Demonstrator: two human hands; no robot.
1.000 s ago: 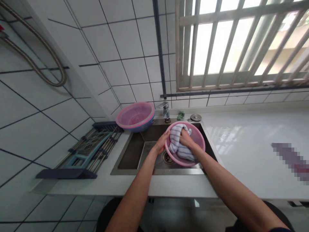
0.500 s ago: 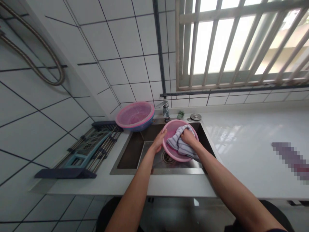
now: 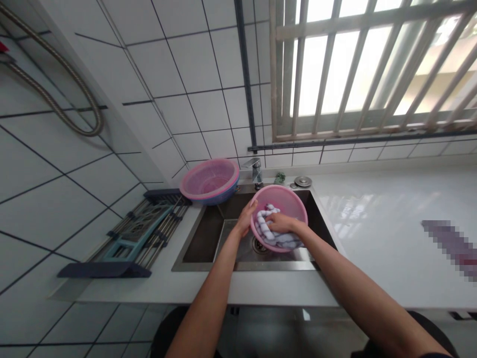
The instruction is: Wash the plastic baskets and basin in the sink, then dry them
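A pink basin (image 3: 286,200) is held tilted over the metal sink (image 3: 203,241). My left hand (image 3: 246,219) grips its left rim, thumb over the edge and the other fingers hidden outside. Inside the basin lies a bunched, wet-looking striped cloth (image 3: 286,240) in white and grey. My right hand (image 3: 281,223) reaches in from the right and presses into this cloth. Its fingers are curled on the fabric, their tips partly hidden in the folds.
Nested pink and blue basins (image 3: 209,180) stand behind the sink's left side. The faucet (image 3: 256,173), a green scrubber (image 3: 279,177) and a drain strainer (image 3: 303,181) line the back edge. A dish rack (image 3: 143,231) lies left; white counter (image 3: 380,238) extends right.
My right hand has pushed the cloth lower and leftward in the basin, and its upper folds have dropped. The left hand keeps its hold on the rim.
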